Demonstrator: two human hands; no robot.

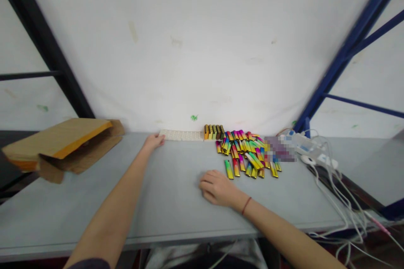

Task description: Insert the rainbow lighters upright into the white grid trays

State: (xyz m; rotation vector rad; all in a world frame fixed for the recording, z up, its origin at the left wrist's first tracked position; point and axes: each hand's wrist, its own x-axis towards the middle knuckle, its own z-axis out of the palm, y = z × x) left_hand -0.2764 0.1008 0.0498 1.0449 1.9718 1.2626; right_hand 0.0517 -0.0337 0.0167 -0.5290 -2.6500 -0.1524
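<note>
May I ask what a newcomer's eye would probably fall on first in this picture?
Probably the heap of shiny, multicoloured pieces, right of centre on the grey table. Next comes the pale strip by the wall, its left end in the left hand, dark-topped pieces standing at its right end. The open cardboard box at far left also stands out.

Looked like a workshop, of the small-assembly or packing sort; which, could not tell. Plain grey bench (170, 201) stood against a bare white wall (202, 59), scuffed and marked with green. Black post (44, 33) at left, blue post (345, 50) at right, both with crossbars, like heavy racking. Shiny pieces (241, 147), many alike, lay heaped beside dark-topped rows (213, 133) and a white tray (183, 135). Open carton (57, 138) on the left; plugs (328, 161) and loose cables (349, 204) on the right.
</note>
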